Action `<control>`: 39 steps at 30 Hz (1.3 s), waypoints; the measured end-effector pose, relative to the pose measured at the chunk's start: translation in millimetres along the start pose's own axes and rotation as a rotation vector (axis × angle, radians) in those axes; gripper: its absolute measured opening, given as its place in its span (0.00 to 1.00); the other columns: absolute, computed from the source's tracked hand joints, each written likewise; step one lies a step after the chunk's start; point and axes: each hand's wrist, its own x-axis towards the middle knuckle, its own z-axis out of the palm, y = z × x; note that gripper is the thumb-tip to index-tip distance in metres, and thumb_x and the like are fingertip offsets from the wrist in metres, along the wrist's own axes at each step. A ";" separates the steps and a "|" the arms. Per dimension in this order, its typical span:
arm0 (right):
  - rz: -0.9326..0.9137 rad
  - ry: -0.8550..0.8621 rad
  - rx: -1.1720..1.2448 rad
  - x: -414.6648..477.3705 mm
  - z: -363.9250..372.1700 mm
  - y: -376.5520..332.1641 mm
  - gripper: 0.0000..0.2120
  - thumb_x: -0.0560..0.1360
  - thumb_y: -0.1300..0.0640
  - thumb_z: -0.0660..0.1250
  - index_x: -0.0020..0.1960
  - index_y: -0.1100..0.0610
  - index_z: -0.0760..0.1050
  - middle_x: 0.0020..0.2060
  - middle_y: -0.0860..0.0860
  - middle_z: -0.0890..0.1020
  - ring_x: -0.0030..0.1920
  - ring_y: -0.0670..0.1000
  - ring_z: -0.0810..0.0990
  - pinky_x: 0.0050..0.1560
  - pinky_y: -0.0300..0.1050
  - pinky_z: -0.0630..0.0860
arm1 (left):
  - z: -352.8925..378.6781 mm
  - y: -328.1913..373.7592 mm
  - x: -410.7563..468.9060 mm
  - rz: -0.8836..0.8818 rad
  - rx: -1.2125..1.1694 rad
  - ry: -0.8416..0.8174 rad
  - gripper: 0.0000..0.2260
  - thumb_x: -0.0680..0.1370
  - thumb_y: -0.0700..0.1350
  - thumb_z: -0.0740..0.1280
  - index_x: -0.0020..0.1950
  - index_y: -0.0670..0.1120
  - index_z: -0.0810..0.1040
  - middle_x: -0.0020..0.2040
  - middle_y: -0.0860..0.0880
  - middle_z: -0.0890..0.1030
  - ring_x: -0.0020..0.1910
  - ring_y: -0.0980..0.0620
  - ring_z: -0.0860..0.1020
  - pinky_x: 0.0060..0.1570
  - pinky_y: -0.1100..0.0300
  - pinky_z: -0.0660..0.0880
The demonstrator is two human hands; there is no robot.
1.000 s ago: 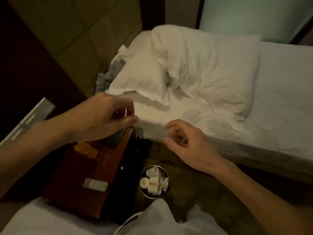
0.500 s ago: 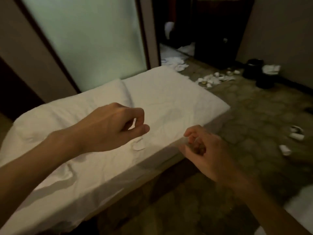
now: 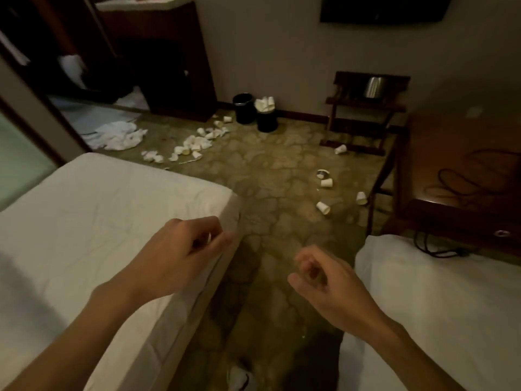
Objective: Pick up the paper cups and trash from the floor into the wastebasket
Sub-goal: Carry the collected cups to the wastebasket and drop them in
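Currently, left grip (image 3: 180, 255) and right grip (image 3: 324, 283) hang loosely curled, apparently empty, between two beds (image 3: 112, 207). Paper cups (image 3: 323, 207) litter the floor (image 3: 267, 170) ahead; two wastebaskets (image 3: 244, 108) stand at the far wall (image 3: 282, 52), one heaped with cups, near a luggage rack (image 3: 363, 114).

Cups (image 3: 194, 142) strewn nr prob. full wastebasket (image 3: 267, 124)

Dim room — one white bed (image 3: 98, 221) left, another bed (image 3: 437, 306) right, patterned carpet (image 3: 267, 170) between — wooden luggage rack (image 3: 366, 108) against the pale wall (image 3: 267, 46).
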 end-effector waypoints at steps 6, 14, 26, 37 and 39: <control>0.100 0.092 -0.001 92.8 0.6 23.8 0.09 0.72 0.34 0.62 0.48 0.37 0.70 0.44 0.36 0.74 0.46 0.40 0.74 0.45 0.36 0.72 | 24.0 -72.0 110.6 -0.016 -0.236 -0.045 0.17 0.77 0.63 0.61 0.35 0.53 0.74 0.26 0.55 0.71 0.26 0.58 0.71 0.29 0.66 0.67; 0.339 0.243 0.235 233.2 0.3 33.5 0.02 0.77 0.49 0.68 0.48 0.44 0.75 0.43 0.43 0.79 0.46 0.41 0.78 0.46 0.40 0.75 | 40.5 -158.8 265.4 -0.006 -0.467 -0.167 0.20 0.75 0.65 0.62 0.32 0.51 0.71 0.26 0.54 0.70 0.26 0.57 0.70 0.28 0.68 0.65; 0.622 0.481 0.305 358.3 -58.7 141.9 0.04 0.77 0.48 0.68 0.50 0.41 0.76 0.45 0.41 0.80 0.46 0.38 0.78 0.44 0.33 0.71 | 131.1 -167.9 512.3 0.059 -0.282 -0.594 0.15 0.81 0.54 0.63 0.35 0.52 0.74 0.28 0.56 0.72 0.27 0.57 0.69 0.31 0.57 0.68; 0.728 0.379 0.360 518.5 -162.4 247.5 0.05 0.77 0.49 0.68 0.53 0.45 0.76 0.47 0.42 0.80 0.46 0.41 0.78 0.39 0.33 0.71 | 210.7 -170.1 697.1 -0.106 -0.168 -0.659 0.17 0.81 0.56 0.63 0.42 0.44 0.79 0.34 0.46 0.78 0.31 0.53 0.74 0.36 0.52 0.75; 0.763 0.368 0.359 544.6 -180.2 264.7 0.06 0.77 0.48 0.68 0.53 0.45 0.76 0.46 0.43 0.79 0.46 0.42 0.78 0.37 0.33 0.70 | 227.3 -177.1 730.2 -0.123 -0.171 -0.687 0.17 0.81 0.55 0.62 0.43 0.43 0.79 0.34 0.47 0.77 0.31 0.53 0.73 0.35 0.54 0.72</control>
